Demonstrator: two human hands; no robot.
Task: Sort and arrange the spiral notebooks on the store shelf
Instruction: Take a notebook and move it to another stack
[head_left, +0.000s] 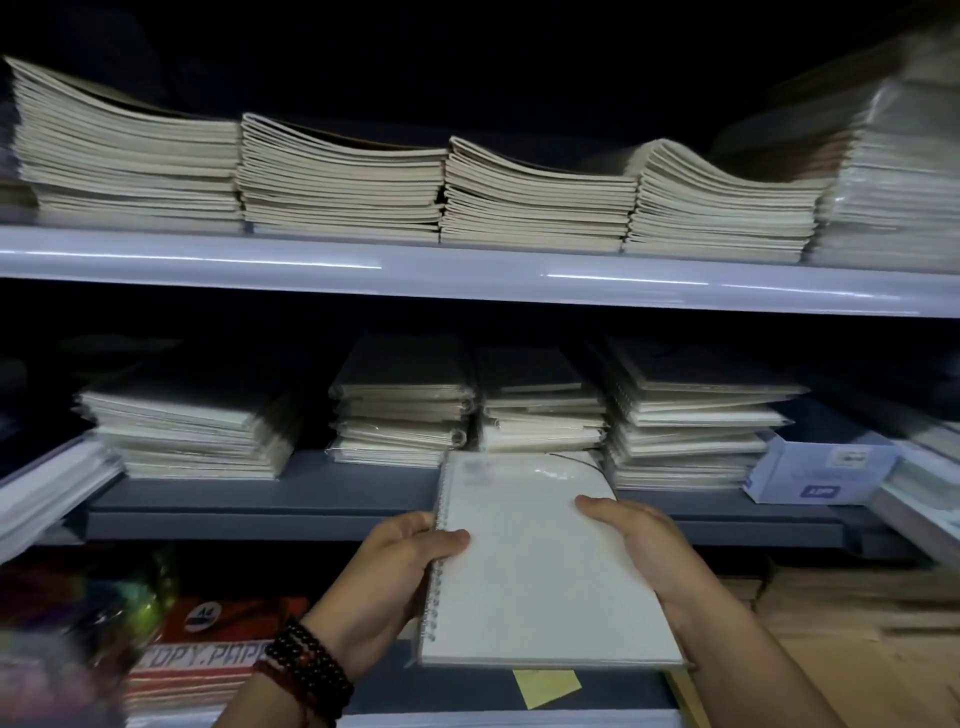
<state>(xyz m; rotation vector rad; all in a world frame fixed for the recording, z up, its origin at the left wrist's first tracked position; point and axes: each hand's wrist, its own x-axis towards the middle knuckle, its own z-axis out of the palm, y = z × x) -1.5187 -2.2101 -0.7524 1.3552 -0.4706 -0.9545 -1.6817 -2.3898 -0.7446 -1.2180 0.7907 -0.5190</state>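
Both hands hold one white spiral notebook (545, 566): left hand (400, 566) fingers (447, 540) clamped on its coil side, right hand (654, 551) fingers gripping the other edge.

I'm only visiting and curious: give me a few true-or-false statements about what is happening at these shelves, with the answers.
1. The left hand and the right hand both hold one white spiral notebook. True.
2. Its wire spiral runs along the right edge. False: it runs along the left edge, by the left hand.
3. Beaded bracelets sit on the left wrist. True.
4. The top shelf carries nothing. False: stacks of pale booklets lie side by side on it.
5. The blue-and-white box sits at the middle shelf's left end. False: it sits toward the right end.
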